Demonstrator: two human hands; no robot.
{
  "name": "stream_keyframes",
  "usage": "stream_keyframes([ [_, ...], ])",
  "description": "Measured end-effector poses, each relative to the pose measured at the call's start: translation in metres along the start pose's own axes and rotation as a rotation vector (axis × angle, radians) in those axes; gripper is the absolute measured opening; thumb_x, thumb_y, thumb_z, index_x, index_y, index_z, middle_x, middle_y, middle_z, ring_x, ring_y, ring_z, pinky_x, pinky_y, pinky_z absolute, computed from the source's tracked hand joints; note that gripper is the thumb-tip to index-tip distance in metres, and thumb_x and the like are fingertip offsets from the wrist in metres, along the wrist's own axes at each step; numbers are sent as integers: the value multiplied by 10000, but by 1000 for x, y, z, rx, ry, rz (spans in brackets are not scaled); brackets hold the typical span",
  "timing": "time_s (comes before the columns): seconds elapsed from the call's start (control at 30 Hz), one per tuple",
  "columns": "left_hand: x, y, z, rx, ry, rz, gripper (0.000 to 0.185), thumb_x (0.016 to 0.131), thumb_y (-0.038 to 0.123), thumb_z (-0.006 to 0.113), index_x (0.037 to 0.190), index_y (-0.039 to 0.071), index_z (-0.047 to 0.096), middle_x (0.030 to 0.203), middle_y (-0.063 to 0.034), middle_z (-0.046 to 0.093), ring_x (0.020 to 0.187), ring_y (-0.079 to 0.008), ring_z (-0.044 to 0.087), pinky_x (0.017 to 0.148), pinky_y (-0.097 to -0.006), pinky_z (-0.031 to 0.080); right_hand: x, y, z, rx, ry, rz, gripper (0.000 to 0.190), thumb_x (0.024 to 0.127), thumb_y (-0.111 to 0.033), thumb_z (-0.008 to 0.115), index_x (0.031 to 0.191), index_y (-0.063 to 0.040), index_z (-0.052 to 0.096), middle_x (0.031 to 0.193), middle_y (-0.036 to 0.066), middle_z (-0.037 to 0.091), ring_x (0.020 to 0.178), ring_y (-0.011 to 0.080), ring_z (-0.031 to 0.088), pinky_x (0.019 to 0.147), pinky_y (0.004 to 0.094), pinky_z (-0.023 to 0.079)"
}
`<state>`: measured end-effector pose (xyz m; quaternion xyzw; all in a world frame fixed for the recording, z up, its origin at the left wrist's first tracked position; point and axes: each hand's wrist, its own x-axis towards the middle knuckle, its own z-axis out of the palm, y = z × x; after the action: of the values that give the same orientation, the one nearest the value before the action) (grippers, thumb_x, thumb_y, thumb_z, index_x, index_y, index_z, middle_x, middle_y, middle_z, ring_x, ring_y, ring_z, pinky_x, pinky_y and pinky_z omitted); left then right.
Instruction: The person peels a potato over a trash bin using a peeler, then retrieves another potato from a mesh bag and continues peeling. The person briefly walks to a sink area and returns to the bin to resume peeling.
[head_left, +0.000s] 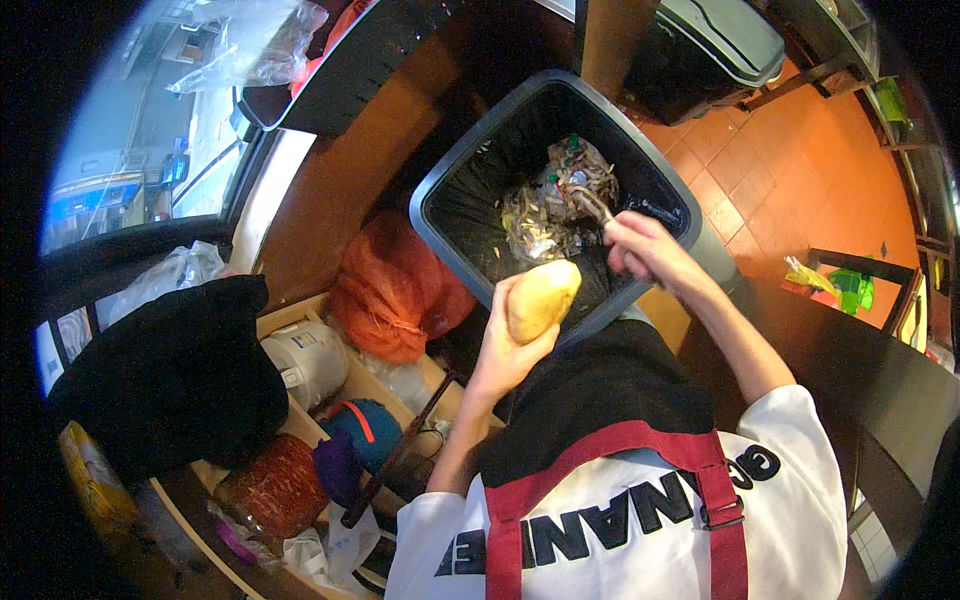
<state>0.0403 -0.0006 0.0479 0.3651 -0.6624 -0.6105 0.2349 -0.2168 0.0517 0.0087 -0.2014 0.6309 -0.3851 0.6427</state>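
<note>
My left hand grips a large, pale yellow peeled vegetable or fruit, held near the bin's front rim. In my right hand is a small hand tool, probably a peeler, blurred and pointing down over the bin. Its handle is mostly hidden by my fingers. Below both hands stands a large grey bin with a black liner. Peelings and plastic waste lie inside it.
An orange mesh sack stands left of the bin. A wooden drawer or shelf holds a white container and yarn-like bundles. A lidded bin is beyond, above the tiled floor. A dark counter runs at right.
</note>
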Motion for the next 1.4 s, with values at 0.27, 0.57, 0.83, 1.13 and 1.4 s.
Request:
stream_keyframes([
  [0.27,9,-14,0,744,165,372,751,661,-111,699,1360,78,500,1372,-172,461,1288,-388,438,1085,-484,387,-18,15,70,567,-265,23,425,883,-287,738,1189,-102,508,749,-48,517,455,22,353,397,189,265],
  [0.57,3,-9,-2,-947,94,-93,975,812,153,739,1578,125,136,1549,-159,329,1411,-324,379,1175,-480,318,-17,11,63,725,-349,-23,453,867,-217,736,1237,-100,501,764,-31,554,442,20,361,386,171,280],
  [0.83,15,-18,17,-862,174,-13,814,875,343,723,1514,105,279,1511,-172,397,1388,-333,410,1162,-477,336,-17,14,86,709,-382,37,426,898,-254,727,1227,-129,486,733,-52,496,442,24,351,394,188,278],
  [1.13,-4,-39,-3,-907,260,-408,909,854,809,407,1357,55,481,1273,-128,616,1158,-278,613,1014,-447,499,-35,1,71,-265,39,-393,268,1036,-265,485,1060,-33,616,653,119,602,628,232,640,606,361,494],
  [1.4,-12,-41,-2,-888,242,-486,842,879,788,391,1338,92,507,1253,-97,630,1096,-258,635,984,-443,518,-40,-8,72,-781,-48,-654,263,1003,-329,509,1006,-76,578,751,209,659,726,421,655,626,521,503],
])
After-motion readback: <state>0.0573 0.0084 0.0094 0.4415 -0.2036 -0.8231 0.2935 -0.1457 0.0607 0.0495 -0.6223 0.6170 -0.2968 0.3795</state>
